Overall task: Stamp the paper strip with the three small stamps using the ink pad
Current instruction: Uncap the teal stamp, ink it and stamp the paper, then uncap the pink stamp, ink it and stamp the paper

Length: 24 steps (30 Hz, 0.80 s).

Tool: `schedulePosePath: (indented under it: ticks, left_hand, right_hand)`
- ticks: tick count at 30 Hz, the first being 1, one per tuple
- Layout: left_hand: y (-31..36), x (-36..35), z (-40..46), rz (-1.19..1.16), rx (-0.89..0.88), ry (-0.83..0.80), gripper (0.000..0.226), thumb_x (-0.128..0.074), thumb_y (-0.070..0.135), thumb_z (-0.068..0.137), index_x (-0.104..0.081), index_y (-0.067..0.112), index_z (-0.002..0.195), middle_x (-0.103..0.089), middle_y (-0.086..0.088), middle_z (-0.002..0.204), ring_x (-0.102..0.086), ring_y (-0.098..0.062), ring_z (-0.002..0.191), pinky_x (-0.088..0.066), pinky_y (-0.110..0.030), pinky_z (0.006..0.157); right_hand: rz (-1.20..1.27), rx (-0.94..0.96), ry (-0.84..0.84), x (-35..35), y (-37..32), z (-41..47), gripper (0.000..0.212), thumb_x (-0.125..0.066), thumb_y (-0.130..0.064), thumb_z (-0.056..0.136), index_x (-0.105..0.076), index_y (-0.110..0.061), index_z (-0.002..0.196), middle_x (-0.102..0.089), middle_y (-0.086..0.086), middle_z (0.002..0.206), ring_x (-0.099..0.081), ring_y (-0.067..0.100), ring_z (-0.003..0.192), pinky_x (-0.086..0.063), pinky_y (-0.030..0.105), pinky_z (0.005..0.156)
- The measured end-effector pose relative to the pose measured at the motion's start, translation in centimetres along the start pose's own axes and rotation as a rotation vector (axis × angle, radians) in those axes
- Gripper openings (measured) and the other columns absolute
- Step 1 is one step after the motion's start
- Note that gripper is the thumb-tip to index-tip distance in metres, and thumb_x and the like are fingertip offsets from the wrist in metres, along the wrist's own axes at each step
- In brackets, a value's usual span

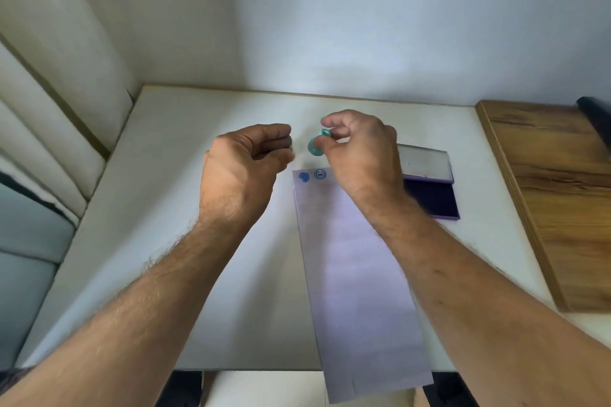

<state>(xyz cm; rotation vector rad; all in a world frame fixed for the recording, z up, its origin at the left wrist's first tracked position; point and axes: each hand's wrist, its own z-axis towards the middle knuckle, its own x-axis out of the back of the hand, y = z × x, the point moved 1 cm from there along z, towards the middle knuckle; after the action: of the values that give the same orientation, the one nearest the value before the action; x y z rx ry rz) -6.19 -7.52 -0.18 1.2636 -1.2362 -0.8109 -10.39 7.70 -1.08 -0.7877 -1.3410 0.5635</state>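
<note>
A long pale paper strip [357, 274] lies on the white table [185, 241] and overhangs its near edge. Two blue prints mark the strip's far end: a solid blot [303, 177] and a smiling face [319, 174]. My right hand [360, 152] pinches a small teal stamp [316, 144] above that end. My left hand [244, 162] hovers beside it with fingers curled; whether it holds anything is hidden. The open ink pad [433, 198], dark purple with its lid [425, 163] raised, sits right of the strip, partly behind my right wrist. No other stamps show.
A wooden board [555, 195] lies on the table's right side, with a dark object [595, 116] at its far corner. White walls stand close behind and to the left. A grey cushion [23, 251] sits off the table's left edge.
</note>
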Motion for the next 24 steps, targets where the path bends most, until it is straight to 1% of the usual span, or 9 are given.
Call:
schedulePosePath:
  ticks: [2, 3, 5, 11, 13, 16, 19, 22, 24]
  left_hand:
    - [-0.1, 0.3, 0.2, -0.018, 0.005, 0.021, 0.028, -0.071, 0.006, 0.082, -0.074, 0.025, 0.103, -0.076, 0.014, 0.089, -0.072, 0.002, 0.086, -0.056, -0.026, 0.089]
    - [-0.1, 0.4, 0.2, -0.031, 0.011, 0.027, 0.028, -0.071, 0.006, 0.082, -0.074, 0.025, 0.103, -0.076, 0.014, 0.089, -0.072, 0.002, 0.086, -0.056, -0.025, 0.088]
    - [-0.3, 0.7, 0.5, -0.052, 0.021, 0.044, 0.027, -0.072, 0.007, 0.082, -0.074, 0.026, 0.102, -0.077, 0.012, 0.09, -0.072, -0.002, 0.087, -0.056, -0.027, 0.088]
    - [-0.7, 1.3, 0.9, -0.115, 0.041, 0.074, 0.027, -0.072, 0.007, 0.081, -0.074, 0.029, 0.095, -0.077, 0.006, 0.093, -0.074, -0.011, 0.091, -0.056, -0.034, 0.09]
    - [-0.8, 1.7, 0.6, -0.115, 0.037, 0.089, 0.027, -0.071, 0.006, 0.082, -0.074, 0.03, 0.094, -0.077, 0.006, 0.092, -0.074, -0.011, 0.089, -0.057, -0.035, 0.088]
    - [-0.5, 2.6, 0.3, -0.138, 0.04, 0.128, 0.025, -0.071, 0.005, 0.083, -0.074, 0.024, 0.098, -0.077, 0.004, 0.093, -0.074, -0.013, 0.085, -0.059, -0.031, 0.082]
    - [-0.2, 3.5, 0.2, -0.129, 0.03, 0.196, 0.024, -0.069, 0.006, 0.084, -0.073, 0.023, 0.101, -0.076, 0.007, 0.092, -0.074, -0.015, 0.075, -0.059, -0.023, 0.072]
    - [-0.2, 4.4, 0.3, -0.099, -0.024, 0.274, 0.024, -0.068, 0.008, 0.084, -0.074, 0.022, 0.102, -0.076, 0.008, 0.092, -0.074, -0.007, 0.074, -0.059, -0.024, 0.075]
    - [-0.2, 4.7, 0.4, -0.089, -0.05, 0.294, 0.025, -0.068, 0.008, 0.083, -0.075, 0.023, 0.101, -0.076, 0.009, 0.091, -0.073, -0.003, 0.081, -0.058, -0.026, 0.08]
  right_hand:
    - [-0.109, 0.033, -0.016, -1.1, 0.2, 0.5, 0.023, -0.069, -0.023, 0.084, -0.071, -0.024, 0.107, -0.073, 0.0, 0.1, -0.067, 0.019, 0.086, -0.057, 0.029, 0.077]
    - [-0.145, 0.044, -0.018, -1.5, 0.2, 0.7, 0.023, -0.068, -0.023, 0.085, -0.071, -0.024, 0.108, -0.073, 0.002, 0.102, -0.068, 0.023, 0.09, -0.058, 0.035, 0.079]
    - [-0.21, 0.063, -0.029, -2.0, 0.4, 1.1, 0.024, -0.066, -0.022, 0.087, -0.069, -0.023, 0.111, -0.072, 0.004, 0.104, -0.067, 0.027, 0.094, -0.058, 0.039, 0.08]
    - [-0.282, 0.097, -0.048, -1.9, 0.4, 0.9, 0.037, -0.067, -0.021, 0.086, -0.062, -0.024, 0.123, -0.068, 0.003, 0.115, -0.063, 0.027, 0.102, -0.055, 0.04, 0.084]
    - [-0.27, 0.201, 0.006, -1.8, -0.3, -0.1, 0.036, -0.067, -0.023, 0.086, -0.063, -0.022, 0.122, -0.067, 0.002, 0.117, -0.064, 0.027, 0.101, -0.053, 0.039, 0.085]
    - [-0.243, 0.387, 0.046, -2.7, -1.6, -2.2, 0.03, -0.065, -0.018, 0.084, -0.068, -0.02, 0.114, -0.069, 0.004, 0.108, -0.067, 0.029, 0.091, -0.054, 0.039, 0.079]
    - [-0.252, 0.48, -0.054, -4.3, -2.6, -4.0, 0.037, -0.06, -0.01, 0.082, -0.066, -0.018, 0.118, -0.069, 0.007, 0.11, -0.067, 0.032, 0.095, -0.055, 0.041, 0.079]
    - [-0.315, 0.53, -0.188, -5.9, -3.0, -5.0, 0.047, -0.059, -0.011, 0.086, -0.056, -0.019, 0.132, -0.064, 0.006, 0.125, -0.064, 0.031, 0.105, -0.056, 0.042, 0.081]
    - [-0.355, 0.556, -0.264, -6.8, -3.2, -5.2, 0.054, -0.061, -0.013, 0.086, -0.049, -0.021, 0.137, -0.06, 0.003, 0.13, -0.065, 0.031, 0.102, -0.056, 0.041, 0.074]
